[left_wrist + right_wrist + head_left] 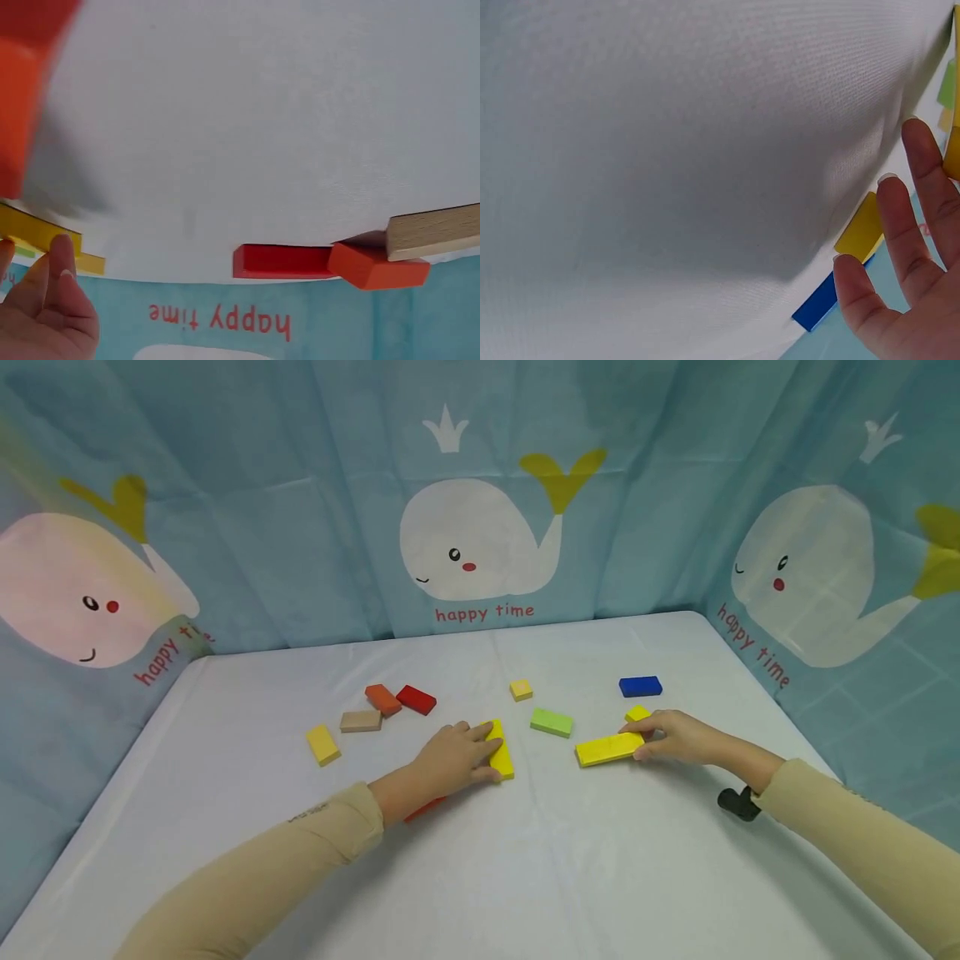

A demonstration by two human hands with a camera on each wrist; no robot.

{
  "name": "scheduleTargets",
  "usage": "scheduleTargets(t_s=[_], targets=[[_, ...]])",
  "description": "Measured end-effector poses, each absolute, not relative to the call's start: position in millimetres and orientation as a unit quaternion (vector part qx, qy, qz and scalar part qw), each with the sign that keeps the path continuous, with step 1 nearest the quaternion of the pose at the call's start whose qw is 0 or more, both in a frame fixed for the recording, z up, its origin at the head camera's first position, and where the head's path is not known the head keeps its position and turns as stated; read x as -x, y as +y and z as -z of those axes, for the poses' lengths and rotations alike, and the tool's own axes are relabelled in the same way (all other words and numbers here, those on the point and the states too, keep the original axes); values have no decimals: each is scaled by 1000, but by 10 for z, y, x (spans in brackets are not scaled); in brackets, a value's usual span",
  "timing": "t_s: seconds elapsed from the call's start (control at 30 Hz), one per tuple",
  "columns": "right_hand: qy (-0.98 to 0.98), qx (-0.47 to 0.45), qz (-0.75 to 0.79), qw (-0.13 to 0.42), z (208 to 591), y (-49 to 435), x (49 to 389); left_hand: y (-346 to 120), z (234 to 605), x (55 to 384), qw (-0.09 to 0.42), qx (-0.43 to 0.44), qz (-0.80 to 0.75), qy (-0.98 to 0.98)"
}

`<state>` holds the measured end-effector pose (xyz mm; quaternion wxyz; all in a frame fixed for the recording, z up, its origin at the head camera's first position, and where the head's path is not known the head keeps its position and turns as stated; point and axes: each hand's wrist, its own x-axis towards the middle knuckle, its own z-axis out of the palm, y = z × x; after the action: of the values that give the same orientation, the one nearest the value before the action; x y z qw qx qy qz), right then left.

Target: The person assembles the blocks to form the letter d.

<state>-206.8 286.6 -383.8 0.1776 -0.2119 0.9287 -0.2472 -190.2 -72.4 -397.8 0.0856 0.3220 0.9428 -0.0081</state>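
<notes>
In the head view, my left hand [450, 758] is over a long yellow block [504, 763], its fingers across the top and its thumb at the near end. The left wrist view shows fingertips against that block's side. My right hand [678, 737] pinches the right end of another long yellow block [606, 750] between thumb and index finger. Its other fingers [904, 240] stretch out in the right wrist view. Just behind that hand, a smaller yellow block [637, 713] is partly covered.
At left lie yellow [323, 746], tan [361, 722], orange [383, 699] and red [417, 699] blocks. A small yellow block [521, 691], a green block [551, 722] and a blue block [641, 687] lie farther back. A red block [425, 809] peeks from under the left forearm; a black object [738, 804] is beside the right sleeve.
</notes>
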Motion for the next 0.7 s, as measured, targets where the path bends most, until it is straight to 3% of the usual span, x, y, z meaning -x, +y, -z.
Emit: scheduleTargets(t_s=[0.33,0.7], targets=[[928,206,253,182,3875,2867,2087,-704,4035,1780,32,-319,-2,947],[926,211,256,182,3873,2865,2089,-696,3987,1631,104,-344,37,933]])
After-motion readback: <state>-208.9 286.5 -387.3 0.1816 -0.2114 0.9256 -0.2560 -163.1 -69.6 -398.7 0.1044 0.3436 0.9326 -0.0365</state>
